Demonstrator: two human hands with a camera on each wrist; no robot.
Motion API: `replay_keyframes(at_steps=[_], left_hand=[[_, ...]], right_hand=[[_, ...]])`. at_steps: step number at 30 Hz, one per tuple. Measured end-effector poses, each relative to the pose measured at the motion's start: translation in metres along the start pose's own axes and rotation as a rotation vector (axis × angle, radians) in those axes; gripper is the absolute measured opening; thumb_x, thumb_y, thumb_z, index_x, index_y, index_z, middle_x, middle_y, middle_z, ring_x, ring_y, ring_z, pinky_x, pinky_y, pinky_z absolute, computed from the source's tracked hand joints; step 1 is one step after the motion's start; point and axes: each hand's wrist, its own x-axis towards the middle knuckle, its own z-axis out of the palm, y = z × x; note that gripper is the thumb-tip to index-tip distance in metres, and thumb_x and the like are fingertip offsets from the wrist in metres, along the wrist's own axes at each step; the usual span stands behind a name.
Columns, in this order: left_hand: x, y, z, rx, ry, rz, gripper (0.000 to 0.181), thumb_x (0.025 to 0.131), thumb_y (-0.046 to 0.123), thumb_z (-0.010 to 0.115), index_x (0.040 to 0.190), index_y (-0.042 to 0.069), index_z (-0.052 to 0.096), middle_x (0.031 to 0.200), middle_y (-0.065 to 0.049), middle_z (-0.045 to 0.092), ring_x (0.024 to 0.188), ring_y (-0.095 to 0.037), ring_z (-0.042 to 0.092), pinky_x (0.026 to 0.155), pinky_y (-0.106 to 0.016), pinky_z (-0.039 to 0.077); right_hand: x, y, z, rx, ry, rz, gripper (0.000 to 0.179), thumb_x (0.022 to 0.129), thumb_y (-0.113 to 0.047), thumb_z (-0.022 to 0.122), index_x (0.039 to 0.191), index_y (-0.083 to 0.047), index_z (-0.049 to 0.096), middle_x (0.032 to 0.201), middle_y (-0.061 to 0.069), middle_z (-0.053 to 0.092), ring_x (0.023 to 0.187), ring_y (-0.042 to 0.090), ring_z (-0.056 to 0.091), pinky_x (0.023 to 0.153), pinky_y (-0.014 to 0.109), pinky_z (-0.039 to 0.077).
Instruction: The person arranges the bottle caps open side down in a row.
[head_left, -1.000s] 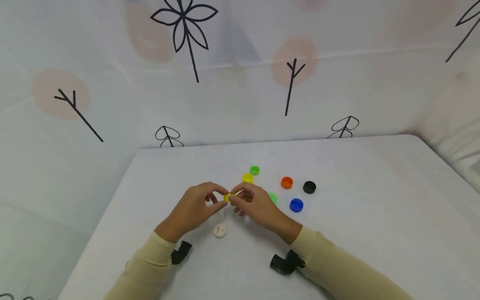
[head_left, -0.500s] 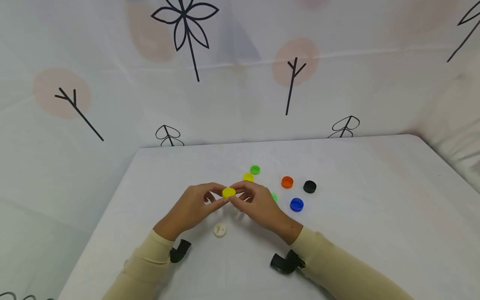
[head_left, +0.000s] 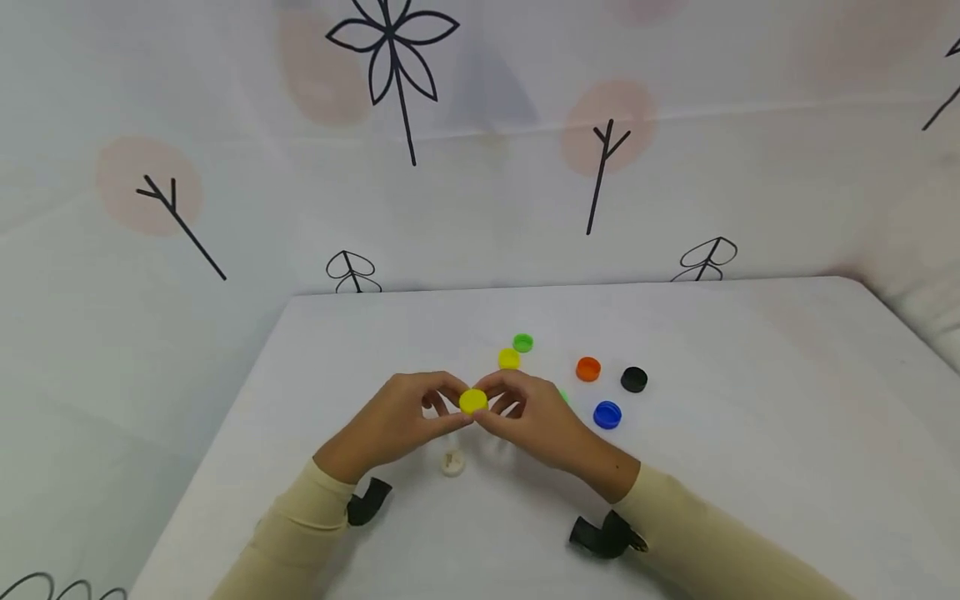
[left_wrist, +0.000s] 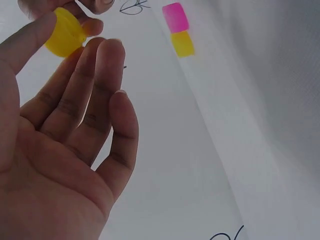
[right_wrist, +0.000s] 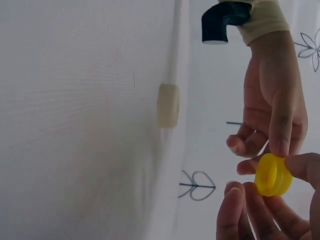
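Both hands meet above the white table, each pinching a yellow bottle cap [head_left: 473,402] between thumb and fingers. My left hand [head_left: 412,417] holds its left side and my right hand [head_left: 536,417] its right side. In the head view the cap's flat round face shows. The right wrist view shows the cap [right_wrist: 273,175] side-on, with a ridge round it. In the left wrist view the remaining fingers of the left hand [left_wrist: 70,135] spread loosely beyond the cap [left_wrist: 65,32]. Below the hands lies a white cap [head_left: 452,462] with a mark on top.
Beyond the hands lie another yellow cap [head_left: 509,358] and a green cap [head_left: 522,342]. To the right are an orange cap [head_left: 588,369], a black cap [head_left: 633,379] and a blue cap [head_left: 607,414]. A second green cap [head_left: 564,397] is mostly hidden behind the right hand.
The held cap was mostly hidden by the fingers; now its flat face is tilted into view. The head view has shifted slightly. Both hands keep their pinch.
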Motion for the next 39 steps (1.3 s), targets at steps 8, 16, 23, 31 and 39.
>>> replay_keyframes(at_steps=[8, 16, 23, 31, 39], left_hand=[[-0.003, 0.011, 0.001, -0.005, -0.120, -0.052, 0.023, 0.085, 0.034, 0.081, 0.105, 0.026, 0.072, 0.096, 0.020, 0.069, 0.083, -0.002, 0.062, 0.072, -0.023, 0.054], [-0.004, 0.012, 0.005, 0.024, -0.239, -0.096, 0.021, 0.083, 0.035, 0.082, 0.098, 0.025, 0.073, 0.088, 0.020, 0.069, 0.082, -0.002, 0.063, 0.071, -0.021, 0.054], [-0.004, 0.008, 0.011, 0.005, -0.289, -0.097, 0.019, 0.081, 0.031, 0.084, 0.095, 0.024, 0.073, 0.085, 0.018, 0.069, 0.080, -0.005, 0.064, 0.070, -0.020, 0.054], [-0.002, 0.004, 0.020, 0.040, -0.299, -0.076, 0.019, 0.081, 0.031, 0.084, 0.093, 0.021, 0.073, 0.081, 0.017, 0.067, 0.074, -0.001, 0.060, 0.068, -0.019, 0.052], [-0.001, 0.003, 0.024, 0.056, -0.292, -0.049, 0.021, 0.080, 0.029, 0.085, 0.093, 0.018, 0.073, 0.079, 0.015, 0.066, 0.072, -0.001, 0.059, 0.067, -0.019, 0.051]], right_hand=[[-0.018, -0.003, -0.006, -0.031, -0.077, 0.024, 0.026, 0.092, -0.030, 0.073, 0.114, -0.018, 0.068, 0.102, -0.007, 0.071, 0.086, 0.009, 0.067, 0.076, 0.024, 0.057], [-0.023, 0.004, -0.005, -0.021, -0.186, 0.023, 0.024, 0.091, -0.029, 0.075, 0.112, -0.019, 0.069, 0.102, -0.007, 0.071, 0.086, 0.009, 0.067, 0.075, 0.024, 0.056], [-0.024, 0.012, -0.001, 0.002, -0.236, 0.020, 0.022, 0.089, -0.028, 0.077, 0.105, -0.015, 0.070, 0.095, -0.003, 0.072, 0.082, 0.012, 0.065, 0.072, 0.023, 0.055], [-0.023, 0.018, 0.001, -0.043, -0.256, 0.040, 0.021, 0.087, -0.027, 0.078, 0.102, -0.015, 0.070, 0.089, -0.006, 0.072, 0.080, 0.009, 0.063, 0.071, 0.021, 0.054], [-0.022, 0.021, 0.000, -0.055, -0.269, 0.034, 0.023, 0.087, -0.026, 0.079, 0.102, -0.012, 0.068, 0.079, -0.007, 0.068, 0.073, 0.006, 0.061, 0.066, 0.020, 0.052]])
